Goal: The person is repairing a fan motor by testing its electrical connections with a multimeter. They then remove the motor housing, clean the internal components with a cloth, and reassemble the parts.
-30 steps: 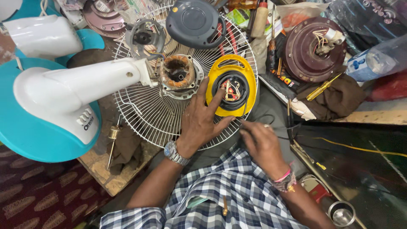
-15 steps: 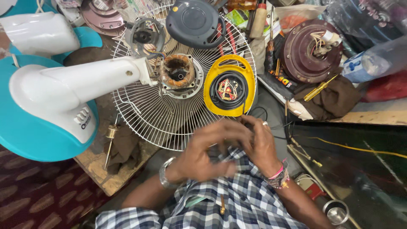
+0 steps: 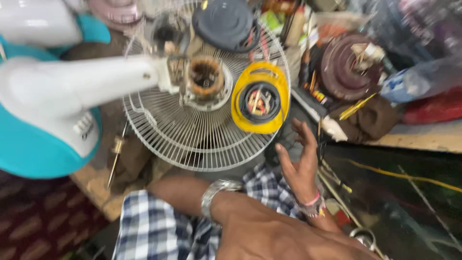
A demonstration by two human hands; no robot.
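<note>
One yellow housing (image 3: 260, 98) holds wiring, right hand (image 3: 301, 161) near.

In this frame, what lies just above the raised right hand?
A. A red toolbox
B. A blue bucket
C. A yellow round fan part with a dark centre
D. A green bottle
C: the right hand is lifted, open, just below the yellow round fan part, which rests on the edge of the white wire fan guard.
</note>
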